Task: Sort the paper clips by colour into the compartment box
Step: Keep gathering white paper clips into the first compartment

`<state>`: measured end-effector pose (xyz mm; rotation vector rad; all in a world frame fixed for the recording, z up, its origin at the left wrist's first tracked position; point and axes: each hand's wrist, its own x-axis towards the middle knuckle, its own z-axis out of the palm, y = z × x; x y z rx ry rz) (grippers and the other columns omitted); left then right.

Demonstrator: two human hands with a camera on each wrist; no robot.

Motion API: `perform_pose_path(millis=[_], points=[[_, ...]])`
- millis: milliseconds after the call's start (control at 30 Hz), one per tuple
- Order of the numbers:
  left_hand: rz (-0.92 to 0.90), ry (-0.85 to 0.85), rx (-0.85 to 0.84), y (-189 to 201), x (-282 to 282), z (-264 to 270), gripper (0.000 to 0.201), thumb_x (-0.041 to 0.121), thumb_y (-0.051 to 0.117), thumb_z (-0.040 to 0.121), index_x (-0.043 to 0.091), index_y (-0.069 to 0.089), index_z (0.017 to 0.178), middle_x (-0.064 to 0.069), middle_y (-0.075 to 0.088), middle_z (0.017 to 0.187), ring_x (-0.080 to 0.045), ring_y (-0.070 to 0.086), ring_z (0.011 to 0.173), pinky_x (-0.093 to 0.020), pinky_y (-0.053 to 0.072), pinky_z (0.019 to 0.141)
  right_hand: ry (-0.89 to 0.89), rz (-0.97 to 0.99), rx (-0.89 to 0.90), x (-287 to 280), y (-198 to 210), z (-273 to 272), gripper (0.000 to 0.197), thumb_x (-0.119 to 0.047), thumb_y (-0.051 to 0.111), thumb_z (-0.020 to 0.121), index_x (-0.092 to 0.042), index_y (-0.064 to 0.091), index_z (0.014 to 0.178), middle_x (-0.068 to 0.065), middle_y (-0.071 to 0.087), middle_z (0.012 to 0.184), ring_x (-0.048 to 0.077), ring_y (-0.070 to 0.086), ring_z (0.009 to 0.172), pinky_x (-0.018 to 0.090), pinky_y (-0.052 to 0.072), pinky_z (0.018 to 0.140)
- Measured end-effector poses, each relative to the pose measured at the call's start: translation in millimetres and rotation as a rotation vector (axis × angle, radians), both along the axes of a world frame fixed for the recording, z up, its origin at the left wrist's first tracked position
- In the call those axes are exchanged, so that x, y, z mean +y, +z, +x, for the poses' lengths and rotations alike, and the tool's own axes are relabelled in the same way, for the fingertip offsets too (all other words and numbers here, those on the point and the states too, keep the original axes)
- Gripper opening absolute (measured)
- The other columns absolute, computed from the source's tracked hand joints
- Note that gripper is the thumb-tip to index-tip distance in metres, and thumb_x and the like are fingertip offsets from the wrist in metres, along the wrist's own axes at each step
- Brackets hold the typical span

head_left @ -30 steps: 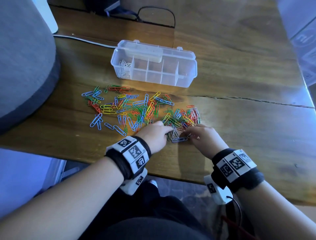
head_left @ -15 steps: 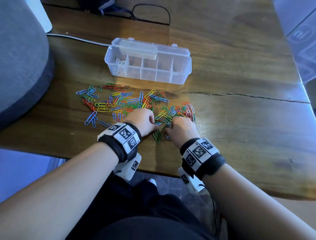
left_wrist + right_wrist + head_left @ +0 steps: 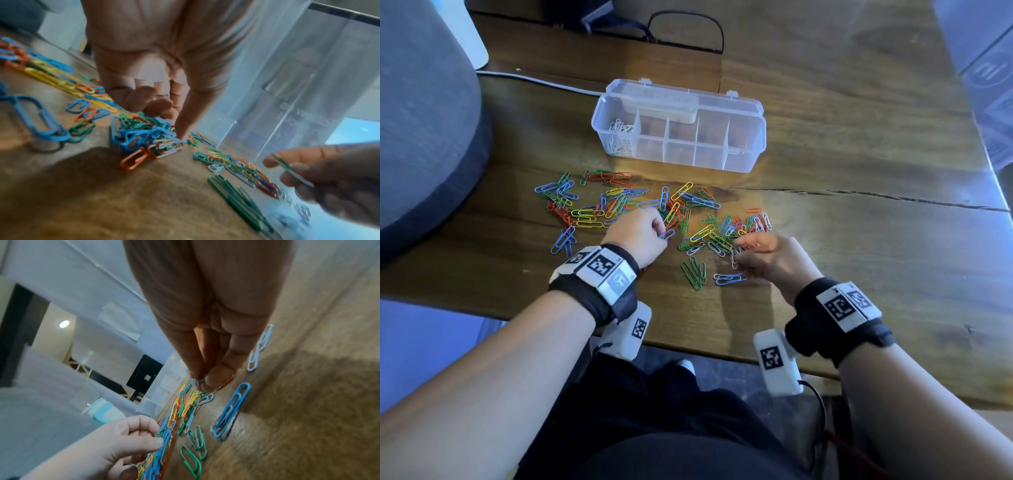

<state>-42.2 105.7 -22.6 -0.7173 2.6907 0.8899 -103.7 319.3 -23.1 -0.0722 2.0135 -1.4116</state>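
Loose paper clips [image 3: 619,209] in blue, green, red, yellow and white lie scattered on the wooden table [image 3: 859,257]. The clear compartment box [image 3: 755,144] stands open behind them, with white clips [image 3: 619,137] in its leftmost compartment. My left hand [image 3: 643,236] sits in the pile with curled fingers pinching a blue clip [image 3: 667,234]. My right hand [image 3: 763,255] hovers just above the table and pinches a thin clip [image 3: 734,262] whose colour I cannot tell. A small group of green clips [image 3: 693,272] and a blue pair [image 3: 729,279] lie apart near me.
A large grey rounded object [image 3: 421,120] fills the left side. A white cable [image 3: 534,80] and a black cable loop [image 3: 685,20] lie behind the box. A crack [image 3: 859,198] runs across the table. The table's front edge [image 3: 705,353] is just below my wrists.
My right hand has drawn back to the right and lifted off the pile with a clip pinched. My left hand has shifted slightly left in the pile.
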Motion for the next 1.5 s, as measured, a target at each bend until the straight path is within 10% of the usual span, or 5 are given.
perform_pose_path(millis=[233, 800, 1033, 1300, 1500], points=[[-0.052, -0.137, 0.016, -3.5, 34.9, -4.2, 0.009, 0.024, 0.062, 0.084, 0.023, 0.068, 0.076, 0.009, 0.059, 0.073, -0.016, 0.06, 0.078, -0.029, 0.052, 0.071, -0.116, -0.244, -0.269, -3.3, 2.3, 3.3, 0.018, 0.01, 0.055, 0.085, -0.004, 0.063, 0.092, 0.01, 0.06, 0.074, 0.014, 0.064, 0.058, 0.022, 0.058, 0.064], [-0.058, -0.208, 0.01, -15.6, 36.7, -8.5, 0.006, 0.025, 0.059, 0.086, 0.02, 0.058, 0.082, 0.002, 0.06, 0.088, -0.019, 0.058, 0.082, -0.032, 0.049, 0.073, 0.005, 0.048, 0.015, 0.1, -3.8, -6.2, 0.008, -0.008, 0.073, 0.077, -0.008, 0.07, 0.085, 0.009, 0.062, 0.068, 0.012, 0.052, 0.054, 0.019, 0.042, 0.051], [-0.085, -0.25, -0.082, -7.7, 42.4, -15.2, 0.02, 0.012, 0.054, 0.086, 0.02, 0.057, 0.069, -0.001, 0.065, 0.086, -0.023, 0.062, 0.084, -0.033, 0.053, 0.076, -0.05, -0.08, -0.137, 1.4, 1.8, -2.7, 0.014, 0.004, 0.054, 0.09, -0.006, 0.062, 0.084, 0.011, 0.062, 0.071, 0.007, 0.059, 0.048, 0.016, 0.047, 0.046], [-0.098, -0.305, -0.012, -8.3, 33.5, -8.6, 0.012, 0.013, 0.044, 0.091, 0.012, 0.056, 0.086, -0.003, 0.053, 0.092, -0.022, 0.054, 0.08, -0.031, 0.043, 0.069, 0.019, 0.169, 0.247, 3.2, 5.9, -8.5, 0.025, -0.005, 0.061, 0.084, -0.018, 0.062, 0.063, 0.001, 0.06, 0.061, 0.015, 0.053, 0.057, 0.025, 0.044, 0.055], [-0.072, -0.287, 0.022, -12.2, 36.8, -11.6, 0.011, 0.025, 0.058, 0.086, 0.016, 0.063, 0.09, 0.002, 0.059, 0.091, -0.019, 0.057, 0.084, -0.032, 0.049, 0.077, -0.23, -0.325, -0.241, -0.2, 9.9, -3.3, 0.011, -0.004, 0.057, 0.089, -0.007, 0.067, 0.087, 0.002, 0.058, 0.068, 0.011, 0.053, 0.058, 0.02, 0.044, 0.055]])
